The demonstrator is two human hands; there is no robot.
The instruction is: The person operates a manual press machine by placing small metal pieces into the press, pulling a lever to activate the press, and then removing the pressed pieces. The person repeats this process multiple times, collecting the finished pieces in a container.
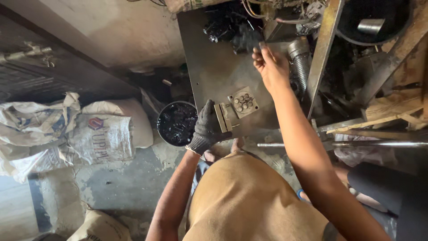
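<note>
Far L, 9 o'clock: heap of crumpled woven sacks (49, 129), off-white, lying on the concrete floor (129, 183). One sack faces up w/ a red-and-blue emblem and blue lettering beside it; print creased, partly folded under. Another tan sack corner (100, 227) at 7 o'clock, bottom edge.

Centre-L: round dark bucket (177, 123) on floor, full of small black glossy pieces, just beside the plate's lower L corner.

Centre: left hand (207, 127), in a dark knit glove, closed around a small pale metal block (221, 118) at the near edge of the grey steel plate (209, 62). Touching the block at its 2 o'clock: square metal die (243, 102) w/ a ring of round holes, flat on the plate.

12 o'clock: pile of black parts (229, 27) at the plate's far end.

Centre-R: right hand (269, 67), bare, raised over the plate, fingers bunched as if pinching something small; can't tell what, if anything, is in it.

R, 2–3 o'clock: corrugated metal hose (301, 60), angled steel bar (325, 49), black tub (372, 20) w/ a short metal cylinder inside, scrap wood. Horizontal steel rod (339, 144) at 3 o'clock.
</note>
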